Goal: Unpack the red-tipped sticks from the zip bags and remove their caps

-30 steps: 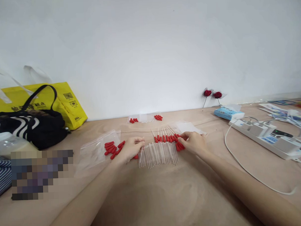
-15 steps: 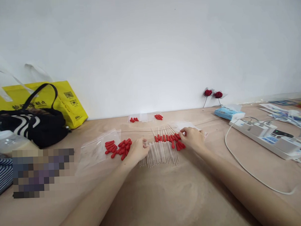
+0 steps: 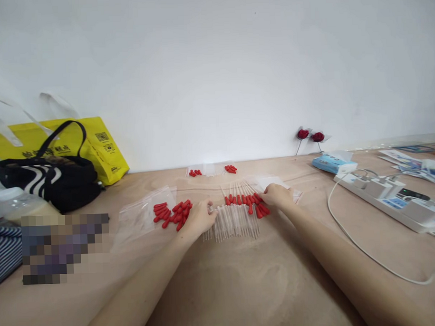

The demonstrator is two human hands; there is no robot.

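A row of thin clear glass dropper tubes [image 3: 237, 223] lies side by side on the table, pointing towards me. Bent fingers bring my left hand [image 3: 204, 216] to the row's left end; whether they grip a tube is hidden. Just behind the tubes lie red rubber bulbs [image 3: 239, 199] with slim pale stems running away from me. My right hand [image 3: 278, 197] pinches at the rightmost bulb of that line. A few more red bulbs [image 3: 260, 210] lie loose under its fingers. Left of my left hand is another pile of red bulbs [image 3: 176, 213].
A clear plastic bag [image 3: 142, 215] lies under the left pile. Farther back, another bag [image 3: 212, 169] bears two small bulb groups. At right are a tissue pack [image 3: 331, 163], a power strip [image 3: 390, 202] and a looping white cable [image 3: 363, 262]. Bags [image 3: 47, 181] stand at left.
The whole view has shifted slightly. My right hand has moved a little left, closer in on the end bulb. My left hand stays at the tubes.
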